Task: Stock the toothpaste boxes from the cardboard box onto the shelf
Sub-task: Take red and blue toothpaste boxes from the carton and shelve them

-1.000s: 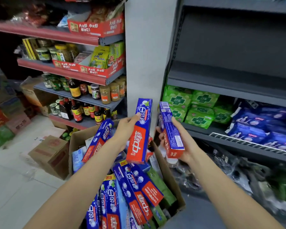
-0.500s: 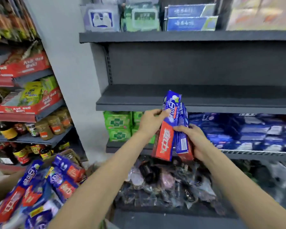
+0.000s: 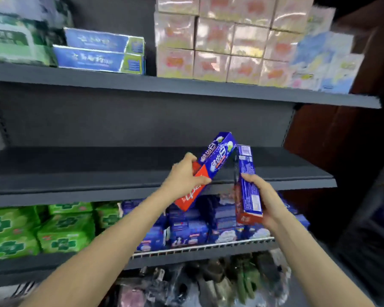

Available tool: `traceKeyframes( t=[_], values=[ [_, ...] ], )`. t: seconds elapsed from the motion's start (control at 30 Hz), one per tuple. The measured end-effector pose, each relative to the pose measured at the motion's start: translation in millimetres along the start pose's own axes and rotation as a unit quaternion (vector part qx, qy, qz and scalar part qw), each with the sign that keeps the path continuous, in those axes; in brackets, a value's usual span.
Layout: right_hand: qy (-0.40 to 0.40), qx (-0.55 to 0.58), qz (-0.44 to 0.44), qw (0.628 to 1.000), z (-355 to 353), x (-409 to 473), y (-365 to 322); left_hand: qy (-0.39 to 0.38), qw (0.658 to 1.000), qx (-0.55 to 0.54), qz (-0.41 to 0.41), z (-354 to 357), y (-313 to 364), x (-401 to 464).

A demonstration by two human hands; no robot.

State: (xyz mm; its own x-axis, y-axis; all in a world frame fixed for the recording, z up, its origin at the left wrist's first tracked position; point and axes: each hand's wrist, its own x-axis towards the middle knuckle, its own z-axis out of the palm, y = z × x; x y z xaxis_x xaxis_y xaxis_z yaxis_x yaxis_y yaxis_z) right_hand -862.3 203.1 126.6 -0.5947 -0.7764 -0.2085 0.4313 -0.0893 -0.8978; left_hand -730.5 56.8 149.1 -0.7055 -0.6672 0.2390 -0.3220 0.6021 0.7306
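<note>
Left hand (image 3: 186,176) gripped tilted toothpaste box (image 3: 206,171) | right hand (image 3: 264,200) gripped upright toothpaste box (image 3: 248,185) | both at shelf (image 3: 98,191) front edge.

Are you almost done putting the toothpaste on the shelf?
Not nearly. No toothpaste lies on the dark middle shelf yet, so nothing looks done there. Right now the left hand grips one toothpaste box and the right hand grips a second box, both raised in front of that shelf. Left: set these two down. The cardboard box is out of view.
</note>
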Motion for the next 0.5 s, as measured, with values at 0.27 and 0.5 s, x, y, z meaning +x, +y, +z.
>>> traceKeyframes(
  t=[0.27,0.5],
  values=[
    [0.001,0.009,-0.028,1.000,-96.0,103.1,-65.1,-0.020,0.988,0.146,0.049,82.2,29.5,153.9],
    [0.049,-0.046,-0.025,0.997,-172.2,171.1,-121.3,-0.062,0.970,0.232,0.045,163.3,61.7,255.3]
  ],
)
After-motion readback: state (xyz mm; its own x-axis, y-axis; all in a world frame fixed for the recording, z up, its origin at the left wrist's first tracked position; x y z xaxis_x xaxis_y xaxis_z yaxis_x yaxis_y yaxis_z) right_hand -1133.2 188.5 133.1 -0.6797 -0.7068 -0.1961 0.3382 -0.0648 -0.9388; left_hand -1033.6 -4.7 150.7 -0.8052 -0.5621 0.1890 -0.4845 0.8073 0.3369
